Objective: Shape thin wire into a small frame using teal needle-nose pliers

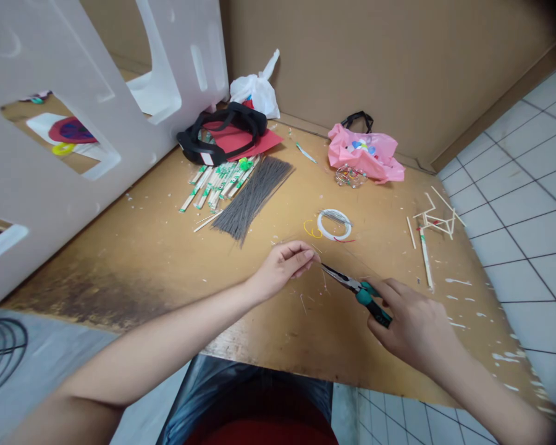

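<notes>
My right hand (410,318) is closed around the green and black handles of long-nose pliers (352,285). The tips of the pliers point left and reach close to the fingertips of my left hand (290,262). That hand is pinched on a thin wire (319,258), of which only a faint short stretch shows. Whether the jaws grip the wire is too small to tell. Just beyond the hands lies a white ring-shaped coil (320,226) with wire in it, beside a loop of yellow wire (311,230). Short wire scraps (304,303) lie below the pliers.
A bundle of grey wires (254,198) lies beside wrapped chopsticks (208,188), with a black head strap (199,148) above them. A pink bag (387,154) and white bag (259,93) stand at the back. A stick frame (438,224) lies right. A white plastic panel (92,43) borders the left.
</notes>
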Demonstrator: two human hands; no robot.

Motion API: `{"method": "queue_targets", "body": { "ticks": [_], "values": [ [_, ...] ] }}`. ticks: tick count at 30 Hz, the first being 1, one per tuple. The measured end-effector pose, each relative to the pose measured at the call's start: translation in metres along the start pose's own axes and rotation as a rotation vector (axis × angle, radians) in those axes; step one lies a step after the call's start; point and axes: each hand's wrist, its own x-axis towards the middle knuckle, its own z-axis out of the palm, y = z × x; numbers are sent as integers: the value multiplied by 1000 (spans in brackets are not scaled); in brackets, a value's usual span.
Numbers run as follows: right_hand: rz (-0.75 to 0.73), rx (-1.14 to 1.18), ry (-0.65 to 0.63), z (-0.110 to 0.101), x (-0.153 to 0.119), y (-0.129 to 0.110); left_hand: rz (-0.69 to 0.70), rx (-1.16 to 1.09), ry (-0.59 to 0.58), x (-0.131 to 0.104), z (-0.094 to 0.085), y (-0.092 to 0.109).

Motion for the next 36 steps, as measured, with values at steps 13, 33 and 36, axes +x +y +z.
{"method": "queue_targets", "body": {
  "ticks": [13,33,36],
  "values": [
    [-47,-48,121,2,1,-1,36,7,-11,-1,0,0],
    [-36,-83,177,3,0,-5,157,-1,22,-9,9,-1],
    [0,10,61,2,4,-3,115,-60,29,-6,7,-3]
  ]
}}
